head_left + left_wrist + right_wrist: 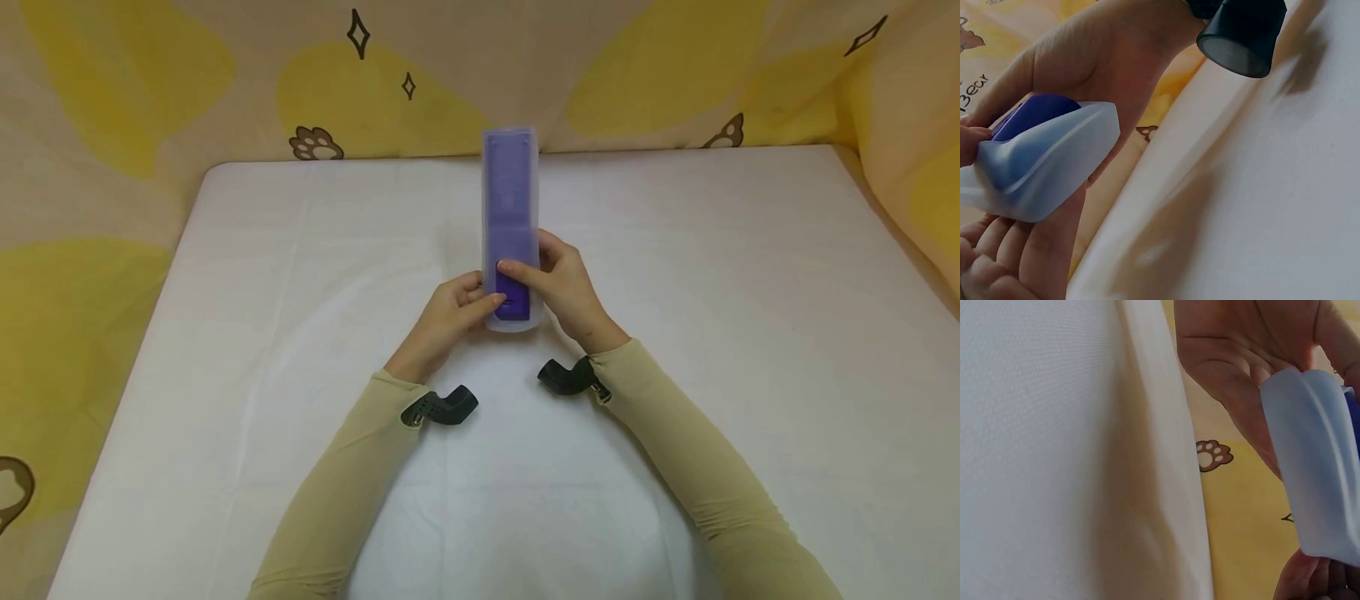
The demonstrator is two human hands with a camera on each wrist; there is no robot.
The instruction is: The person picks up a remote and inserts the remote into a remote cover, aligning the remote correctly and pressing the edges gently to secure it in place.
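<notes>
We see two hands holding a purple remote [510, 217] in a clear soft cover [511, 321]. It is held up over the middle of the white table [750, 333], pointing to the far side. The left hand [446, 312] curls round its near end from the left. The right hand [562, 283] curls round it from the right, thumb on top.

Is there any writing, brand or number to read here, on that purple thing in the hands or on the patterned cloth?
"3ear": partial dark letters on the yellow patterned cloth, cut off at the edge of the left wrist view; the first character is uncertain.
Purple remote in its translucent cover: no readable text; its buttons are blurred.
White sheet: no writing.
</notes>
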